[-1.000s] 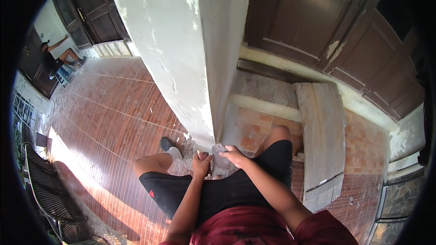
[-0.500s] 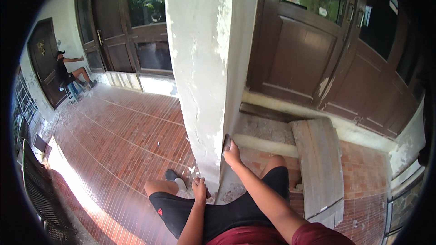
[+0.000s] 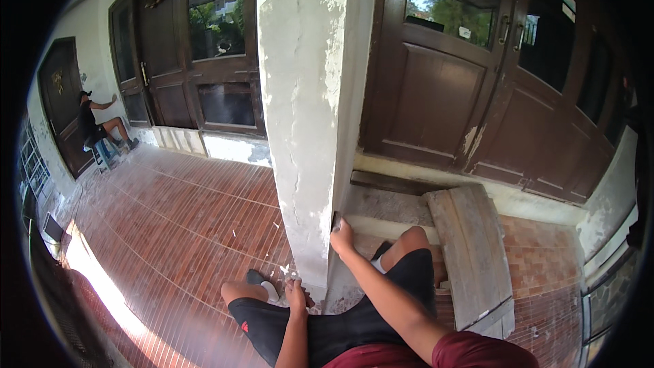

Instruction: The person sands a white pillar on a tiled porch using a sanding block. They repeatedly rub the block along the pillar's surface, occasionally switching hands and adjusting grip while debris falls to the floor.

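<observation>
A pale pillar [image 3: 298, 129] with cracked, peeling paint stands right in front of me. My right hand [image 3: 342, 237] is closed round a small dark, flat-edged tool [image 3: 336, 219], held against the pillar's right edge low down. I cannot make out its exact kind. My left hand [image 3: 295, 296] is closed near the pillar's foot, between my knees. A dark brown piece [image 3: 309, 299] shows beside its fingers, its kind unclear. White paint flakes [image 3: 284, 270] lie on the floor just left of the pillar's base.
Reddish tiled floor [image 3: 204, 211] spreads to the left. A worn wooden board [image 3: 470, 252] leans by a step [image 3: 392, 206] at my right. Brown doors [image 3: 436, 102] stand behind. Far left, another person [image 3: 92, 123] sits on a blue stool [image 3: 103, 153], one arm toward the wall.
My view has shifted a little. The right hand with the dark tool sits slightly lower along the pillar's edge. My right foot now shows beside the step. The left hand stays near the base.
</observation>
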The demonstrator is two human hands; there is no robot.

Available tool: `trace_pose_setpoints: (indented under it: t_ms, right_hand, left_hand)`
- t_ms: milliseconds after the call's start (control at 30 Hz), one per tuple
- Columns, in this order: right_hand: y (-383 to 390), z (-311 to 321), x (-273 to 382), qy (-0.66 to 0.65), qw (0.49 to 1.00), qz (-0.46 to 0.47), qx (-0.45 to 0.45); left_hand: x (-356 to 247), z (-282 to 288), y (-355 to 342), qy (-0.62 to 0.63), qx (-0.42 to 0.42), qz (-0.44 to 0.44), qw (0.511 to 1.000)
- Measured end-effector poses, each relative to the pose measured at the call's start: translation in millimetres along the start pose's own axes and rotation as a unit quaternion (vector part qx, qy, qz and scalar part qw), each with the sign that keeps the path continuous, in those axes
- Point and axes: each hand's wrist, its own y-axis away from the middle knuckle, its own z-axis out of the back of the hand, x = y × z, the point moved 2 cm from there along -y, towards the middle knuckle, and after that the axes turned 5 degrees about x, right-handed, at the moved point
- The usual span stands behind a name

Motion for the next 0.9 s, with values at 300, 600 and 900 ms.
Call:
trace_pose_setpoints:
  t_ms: [300,600,900]
  right_hand:
    - [-23,0,-8,0.002,0.999,-0.028,0.036]
    - [-39,4,-14,-0.072,0.997,-0.009,-0.011]
    - [-64,10,-14,-0.093,0.995,-0.016,-0.017]
  left_hand:
    - [18,3,-26,-0.030,0.032,-0.020,0.999]
    - [43,-2,-39,-0.105,0.000,0.053,0.993]
    - [49,-14,-44,-0.129,0.004,0.070,0.989]
